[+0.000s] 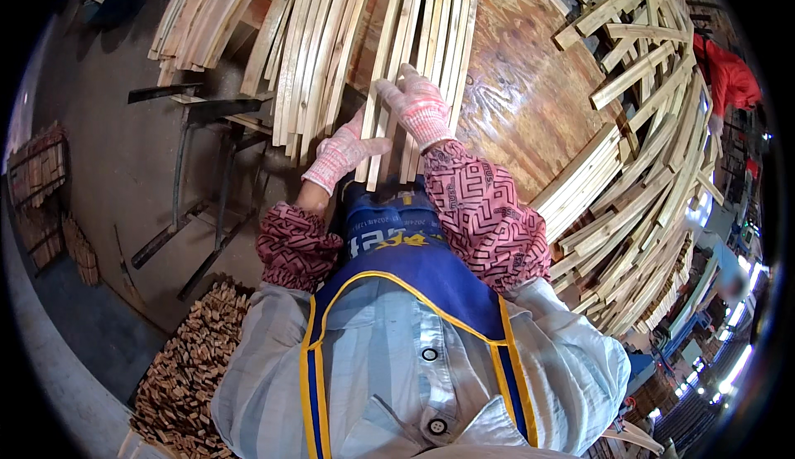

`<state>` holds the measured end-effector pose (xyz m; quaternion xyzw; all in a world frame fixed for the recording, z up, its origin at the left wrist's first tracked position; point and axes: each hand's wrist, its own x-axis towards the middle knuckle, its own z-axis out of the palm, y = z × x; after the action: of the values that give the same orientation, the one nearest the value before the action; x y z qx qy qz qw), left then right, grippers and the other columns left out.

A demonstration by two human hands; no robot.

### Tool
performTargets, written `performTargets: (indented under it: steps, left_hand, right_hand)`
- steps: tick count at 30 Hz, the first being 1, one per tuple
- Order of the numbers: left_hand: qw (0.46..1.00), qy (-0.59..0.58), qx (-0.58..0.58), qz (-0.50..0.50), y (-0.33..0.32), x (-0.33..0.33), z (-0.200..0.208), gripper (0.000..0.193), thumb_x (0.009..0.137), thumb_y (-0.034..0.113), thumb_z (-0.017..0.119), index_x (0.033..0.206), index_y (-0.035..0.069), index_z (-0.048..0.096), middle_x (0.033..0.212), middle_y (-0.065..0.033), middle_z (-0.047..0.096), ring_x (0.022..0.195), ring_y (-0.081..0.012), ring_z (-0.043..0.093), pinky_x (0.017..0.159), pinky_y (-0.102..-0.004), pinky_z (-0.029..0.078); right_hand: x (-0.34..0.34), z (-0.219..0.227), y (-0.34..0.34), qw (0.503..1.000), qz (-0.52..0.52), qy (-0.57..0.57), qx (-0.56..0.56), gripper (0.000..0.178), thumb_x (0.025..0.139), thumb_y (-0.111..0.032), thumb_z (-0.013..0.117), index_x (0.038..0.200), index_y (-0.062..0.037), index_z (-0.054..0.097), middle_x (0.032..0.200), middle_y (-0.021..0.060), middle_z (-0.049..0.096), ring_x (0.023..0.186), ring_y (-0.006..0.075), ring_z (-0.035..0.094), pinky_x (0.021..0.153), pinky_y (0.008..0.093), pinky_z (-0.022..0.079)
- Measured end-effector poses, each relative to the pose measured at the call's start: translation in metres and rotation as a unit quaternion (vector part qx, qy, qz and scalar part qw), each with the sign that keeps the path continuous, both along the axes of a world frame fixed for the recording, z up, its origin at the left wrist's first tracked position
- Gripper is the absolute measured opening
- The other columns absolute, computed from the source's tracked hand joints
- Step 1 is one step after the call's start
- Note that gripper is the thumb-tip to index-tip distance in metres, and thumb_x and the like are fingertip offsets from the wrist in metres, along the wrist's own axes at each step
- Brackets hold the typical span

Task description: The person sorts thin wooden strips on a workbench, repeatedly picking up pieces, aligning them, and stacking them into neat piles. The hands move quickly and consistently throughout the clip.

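Note:
Both my hands wear pale pink-and-white knit gloves. At the near ends of a group of long, narrow wooden slats, my left hand [339, 154] grips one wooden slat [374, 128], its thumb across the wood and its fingers along the side. Farther up the same slat, my right hand [418, 109] closes over it with thumb and forefinger; its other fingers are partly hidden. More slats [454, 53] lie side by side just right of that hand. Another bundle of slats [310, 61] lies to the left of my hands, its ends jutting over the table edge.
A worn plywood tabletop [522, 86] carries the slats. On the right is a big tangled heap of slats [662, 152], beside a neat stack [580, 181]. Metal stand legs [178, 169] rise at left. Bundled short sticks [195, 359] sit low at left. A person in red [729, 78] stands beyond the heap.

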<state>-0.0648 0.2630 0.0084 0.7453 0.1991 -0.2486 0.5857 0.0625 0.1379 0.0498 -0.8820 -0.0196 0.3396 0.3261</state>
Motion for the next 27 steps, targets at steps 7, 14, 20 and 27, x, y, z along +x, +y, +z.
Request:
performTargets:
  steps: [7, 14, 20, 27]
  left_hand:
    - [0.956, 0.089, -0.255, 0.112, 0.011, 0.01, 0.024, 0.059, 0.091, 0.026, 0.068, 0.141, 0.007, 0.042, 0.096, -0.0049, 0.064, 0.08, -0.0113, 0.062, 0.066, -0.0261, 0.053]
    - [0.997, 0.001, -0.047, 0.054, -0.004, -0.014, -0.049, 0.078, 0.079, 0.006, 0.075, 0.146, 0.013, 0.036, 0.103, -0.0043, 0.063, 0.083, -0.0143, 0.058, 0.074, -0.0275, 0.052]
    - [0.993, 0.043, -0.087, 0.062, -0.034, -0.001, -0.014, 0.085, 0.071, 0.007, 0.08, 0.144, 0.009, 0.037, 0.117, -0.0068, 0.061, 0.104, -0.017, 0.058, 0.098, -0.0299, 0.045]
    - [0.962, 0.003, -0.216, 0.167, -0.036, 0.004, 0.014, 0.079, 0.087, 0.024, 0.071, 0.151, 0.014, 0.027, 0.11, -0.0053, 0.061, 0.096, -0.0144, 0.059, 0.082, -0.0288, 0.05]
  right_hand:
    - [-0.001, -0.004, -0.031, 0.947, -0.169, 0.019, 0.272, 0.08, 0.086, -0.033, 0.071, 0.145, 0.0051, 0.032, 0.129, 0.0229, 0.05, 0.118, 0.0285, 0.049, 0.097, 0.0334, 0.044]
    - [0.011, -0.054, -0.162, 0.969, -0.144, -0.139, 0.146, 0.05, 0.09, -0.024, 0.066, 0.134, -0.004, 0.053, 0.098, 0.0086, 0.068, 0.081, 0.017, 0.062, 0.067, 0.0309, 0.053]
    - [0.006, -0.058, -0.142, 0.959, -0.022, -0.266, -0.098, 0.056, 0.09, -0.044, 0.06, 0.136, -0.0117, 0.054, 0.11, 0.0205, 0.064, 0.108, 0.0335, 0.059, 0.097, 0.0412, 0.046]
    - [0.019, -0.013, -0.033, 0.994, -0.046, 0.052, 0.088, 0.082, 0.089, -0.042, 0.064, 0.148, 0.0015, 0.027, 0.144, 0.027, 0.041, 0.137, 0.034, 0.038, 0.115, 0.0356, 0.029]
